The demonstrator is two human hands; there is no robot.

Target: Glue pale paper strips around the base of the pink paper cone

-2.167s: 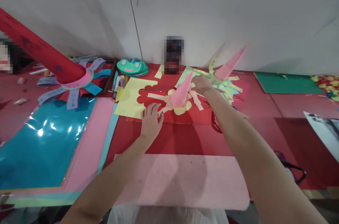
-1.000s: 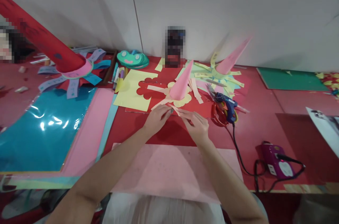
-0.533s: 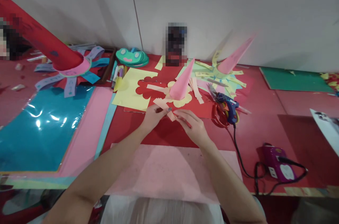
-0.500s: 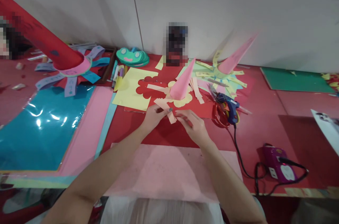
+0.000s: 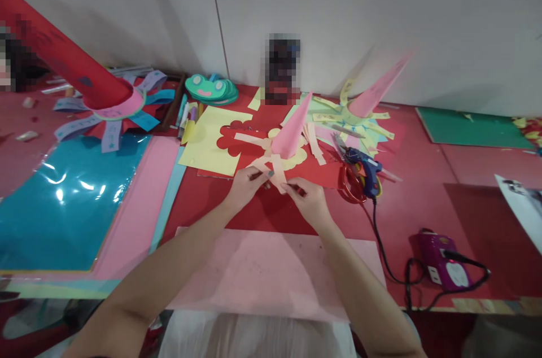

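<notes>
Just in front of a pink paper cone (image 5: 292, 129), both my hands are on peach paper strips. My left hand (image 5: 246, 187) pinches a paper strip (image 5: 261, 164) between thumb and fingers. My right hand (image 5: 311, 199) grips the near end of another strip, the upright paper strip (image 5: 278, 170), at its fingertips. The cone stands on a pale yellow paper flower (image 5: 298, 158). Left of it lies a red paper flower (image 5: 228, 140) with a loose peach strip (image 5: 249, 138) across it. More peach strips (image 5: 314, 146) lie to the cone's right.
A blue glue gun (image 5: 367, 169) lies to the right, its cord running to a purple power socket (image 5: 446, 262). Scissors (image 5: 340, 146) lie beside it. A second pink cone (image 5: 381, 87) stands behind. Markers (image 5: 190, 118), a frog cutout (image 5: 207, 88) and a blue plastic-covered sheet (image 5: 76, 200) are at left.
My right hand has taken hold of a strip's near end. That strip has turned more upright and now reaches toward the cone's base. My left hand stays nearly in place.
</notes>
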